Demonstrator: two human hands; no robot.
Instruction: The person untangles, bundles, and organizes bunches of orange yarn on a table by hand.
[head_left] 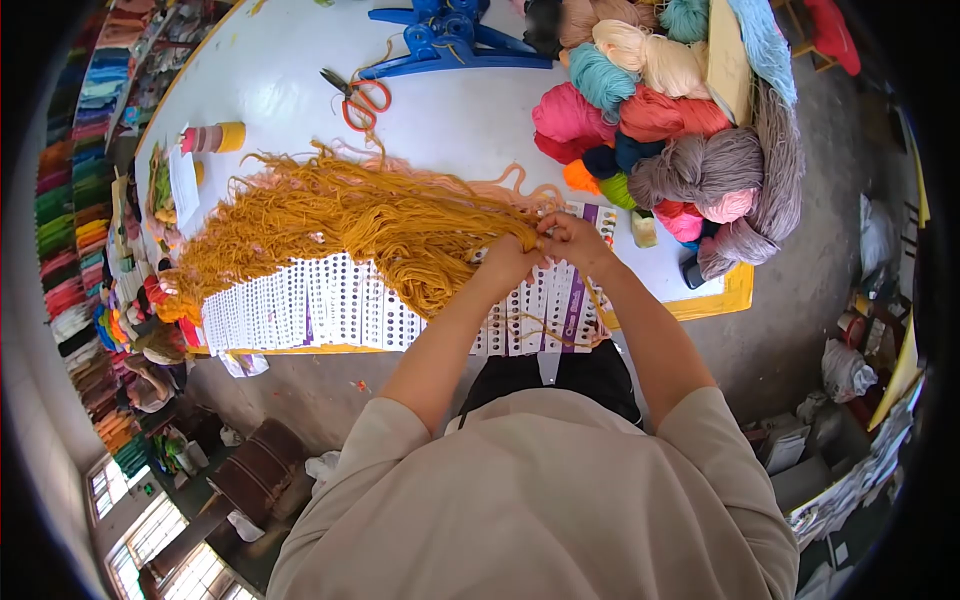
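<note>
A large bundle of mustard yarn [410, 235] spreads across the table, its loose strands fanning out to the left. My left hand [508, 266] is closed round the gathered right end of this yarn. Close against it, my right hand [574, 243] has its fingers pinched together at the same end; a thin mustard strand hangs below. Exactly what the right fingertips hold is partly hidden. Beneath the yarn and both hands lie white punched cards [335, 300] with rows of holes and purple strips. Pale pink yarn [515, 188] shows behind the bundle.
Scissors with red handles [365, 103] lie beyond the yarn, near a blue stand [440, 40]. Skeins of many colours [660, 120] are heaped at the right of the white table [270, 80]. Thread cones [215, 138] sit at the left, with yarn-filled shelves [75, 210] beyond.
</note>
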